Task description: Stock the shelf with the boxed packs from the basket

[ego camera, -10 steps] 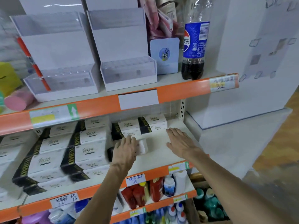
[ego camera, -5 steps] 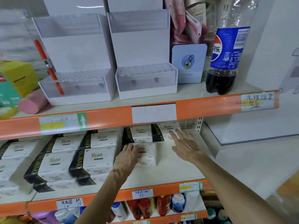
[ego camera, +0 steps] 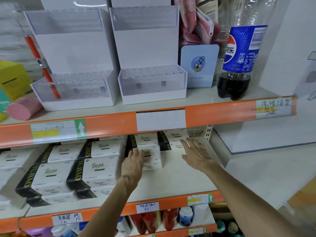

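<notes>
A white boxed pack with black lettering lies on the middle shelf, right in front of the back row of packs. My left hand rests over its left end, fingers curled on its top. My right hand hovers flat and open to the right, fingertips at the rear right pack. Stacks of the same black-and-white packs fill the shelf's left side. The basket is out of view.
The upper shelf's orange rail overhangs the packs. On it stand two white display stands, a blue card and a cola bottle. Bottles fill the lower shelf. A white panel closes the right.
My left hand has pushed the pack deeper, up against the back row. My right hand has reached back to the rear right pack. The view has moved closer to the shelf.
</notes>
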